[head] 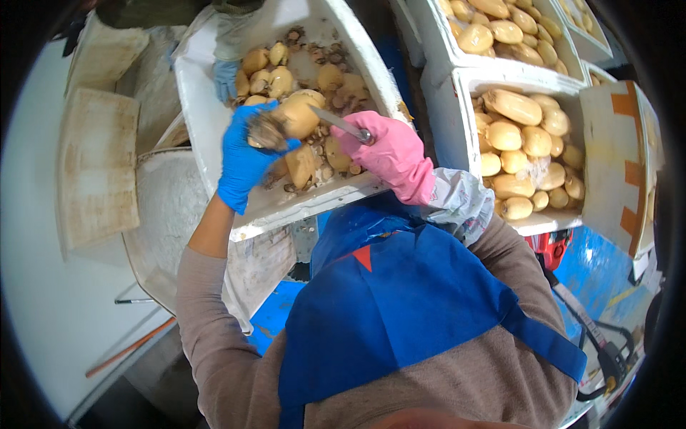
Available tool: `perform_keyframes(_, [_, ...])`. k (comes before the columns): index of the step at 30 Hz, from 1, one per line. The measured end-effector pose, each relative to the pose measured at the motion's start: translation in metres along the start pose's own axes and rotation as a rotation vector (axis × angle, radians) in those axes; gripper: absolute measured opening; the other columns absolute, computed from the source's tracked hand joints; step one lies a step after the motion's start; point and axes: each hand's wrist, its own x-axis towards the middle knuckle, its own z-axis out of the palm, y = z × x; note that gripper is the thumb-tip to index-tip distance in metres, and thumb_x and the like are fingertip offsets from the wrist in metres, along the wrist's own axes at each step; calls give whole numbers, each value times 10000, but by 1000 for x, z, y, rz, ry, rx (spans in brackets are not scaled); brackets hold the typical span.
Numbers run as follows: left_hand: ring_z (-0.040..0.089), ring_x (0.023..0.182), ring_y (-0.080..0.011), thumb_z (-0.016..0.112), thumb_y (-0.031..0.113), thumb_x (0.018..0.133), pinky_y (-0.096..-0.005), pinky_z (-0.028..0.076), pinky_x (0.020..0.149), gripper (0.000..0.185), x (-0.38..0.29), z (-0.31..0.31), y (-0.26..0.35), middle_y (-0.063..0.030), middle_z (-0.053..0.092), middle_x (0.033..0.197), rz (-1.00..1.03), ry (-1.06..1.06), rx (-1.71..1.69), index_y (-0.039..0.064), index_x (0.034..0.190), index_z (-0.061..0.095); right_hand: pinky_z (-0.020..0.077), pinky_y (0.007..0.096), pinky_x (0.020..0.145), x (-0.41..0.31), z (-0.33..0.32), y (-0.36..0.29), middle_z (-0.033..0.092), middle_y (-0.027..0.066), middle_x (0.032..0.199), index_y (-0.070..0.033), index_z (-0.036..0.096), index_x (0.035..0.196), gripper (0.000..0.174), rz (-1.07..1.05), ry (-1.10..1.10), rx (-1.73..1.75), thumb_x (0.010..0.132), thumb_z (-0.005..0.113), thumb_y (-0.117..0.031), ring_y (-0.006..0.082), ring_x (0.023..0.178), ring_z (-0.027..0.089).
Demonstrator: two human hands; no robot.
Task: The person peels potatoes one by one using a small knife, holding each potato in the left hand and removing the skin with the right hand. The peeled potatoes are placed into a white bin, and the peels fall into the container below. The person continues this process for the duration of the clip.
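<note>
My left hand (247, 155), in a blue glove, grips a pale lotus root (301, 113) by its darker, blurred end, above a white foam box (300, 211). In my right hand (383, 153), under a pink rubber glove, is a knife (340, 123); its blade points left and its tip is at the lotus root. Whether the blade touches the root cannot be told. Below both hands, the box holds several lotus root pieces (301, 166) and dark cut ends (335, 53).
Another person's gloved hand (226, 80) reaches into the box at its upper left. Foam boxes of lotus roots (520, 137) stand at the right, with a red and black tool or machine (552, 249) below. A white tub (166, 198) and stained foam panels (102, 166) are at the left.
</note>
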Motion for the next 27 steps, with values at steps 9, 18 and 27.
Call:
perform_keyframes(9, [666, 959, -161, 846, 45, 794, -318, 553, 880, 396, -50, -68, 41, -72, 706, 1084, -285, 649, -413, 22, 1148, 671, 500, 269, 713, 0, 69, -52, 667, 22, 871, -73, 601, 1356, 562, 2, -220, -7, 943, 637, -452, 108, 686, 617])
perform_keyframes(18, [619, 1129, -208, 917, 160, 736, -340, 536, 981, 756, -94, -18, -9, -120, 618, 1247, -222, 329, -231, 5, 1347, 498, 507, 254, 617, 28, 101, -41, 667, 50, 970, -12, 619, 1300, 425, 134, -267, 134, 996, 594, -308, 112, 635, 579])
perform_keyframes(27, [633, 1055, -177, 935, 215, 705, -313, 538, 917, 744, -59, 12, -43, -94, 660, 1213, -235, 197, -368, 21, 1322, 569, 529, 408, 662, 21, 53, -41, 689, 172, 895, -33, 668, 1065, 312, -557, 8, -701, 930, 652, -314, 324, 735, 661])
